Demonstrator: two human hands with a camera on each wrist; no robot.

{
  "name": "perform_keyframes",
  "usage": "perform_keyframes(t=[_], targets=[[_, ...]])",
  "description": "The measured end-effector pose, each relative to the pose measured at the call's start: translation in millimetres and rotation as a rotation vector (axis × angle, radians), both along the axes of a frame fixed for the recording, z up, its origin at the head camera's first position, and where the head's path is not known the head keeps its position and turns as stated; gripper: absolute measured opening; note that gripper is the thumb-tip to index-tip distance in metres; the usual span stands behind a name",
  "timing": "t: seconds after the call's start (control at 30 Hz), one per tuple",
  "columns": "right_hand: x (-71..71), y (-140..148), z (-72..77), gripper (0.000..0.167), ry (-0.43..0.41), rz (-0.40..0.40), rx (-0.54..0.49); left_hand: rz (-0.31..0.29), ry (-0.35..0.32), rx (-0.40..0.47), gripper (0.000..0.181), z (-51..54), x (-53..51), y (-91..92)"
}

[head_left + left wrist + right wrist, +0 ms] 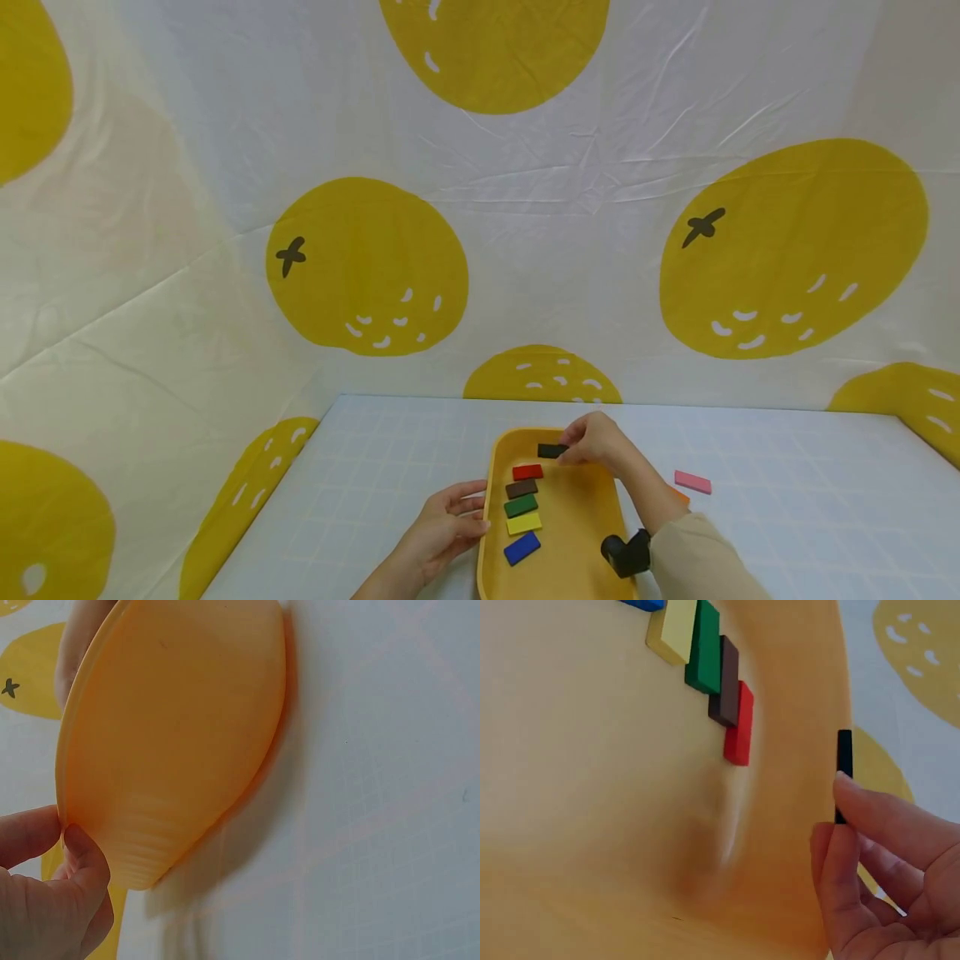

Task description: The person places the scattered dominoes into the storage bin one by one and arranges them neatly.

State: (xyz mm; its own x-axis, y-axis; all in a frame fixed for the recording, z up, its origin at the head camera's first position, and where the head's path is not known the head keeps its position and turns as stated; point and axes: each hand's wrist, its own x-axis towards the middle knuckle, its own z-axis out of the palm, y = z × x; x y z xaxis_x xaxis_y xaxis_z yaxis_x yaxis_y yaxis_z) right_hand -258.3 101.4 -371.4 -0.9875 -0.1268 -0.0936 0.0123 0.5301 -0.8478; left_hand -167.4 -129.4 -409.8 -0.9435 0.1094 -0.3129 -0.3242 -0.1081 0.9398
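My right hand (600, 442) pinches a black rectangular block (551, 451) above the far end of a yellow-orange tray (573, 525). In the right wrist view, the black block (844, 752) stands edge-on between thumb and fingertips. Along the tray's left side lie a red block (527, 472), a brown block (522, 488), a green block (521, 506), a yellow block (523, 523) and a blue block (522, 548). My left hand (446, 527) holds the tray's left rim; the left wrist view shows thumb and fingers (86, 862) pinching it.
On the white, faintly gridded table (390, 467), a pink block (692, 482) lies right of the tray. An orange block (680, 495) is partly hidden behind the right forearm. A black device (628, 552) sits at the right wrist. Fruit-printed cloth (540, 275) hangs behind the table.
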Motion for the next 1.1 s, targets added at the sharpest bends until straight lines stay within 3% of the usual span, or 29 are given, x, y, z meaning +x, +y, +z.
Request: perform_keyframes(t=[0.2,0.4,0.77,1.1], targets=[[0.7,-1.9,-4.8,0.021,0.004,0.057,0.099,-0.001,0.001,-0.002,0.054,-0.3,0.1,-0.4],[4.7,-6.5,-10.2,0.022,0.077,0.148,0.195,0.005,-0.007,-0.007,0.054,-1.0,-0.8,-0.7],[8.4,-15.3,-15.8,0.025,0.109,0.149,0.373,0.000,-0.007,0.001,0.054,-1.0,-0.5,-0.2],[9.8,-16.1,-20.2,0.026,0.161,0.155,0.410,-0.012,0.004,0.007,0.053,-2.0,-0.2,-0.2]])
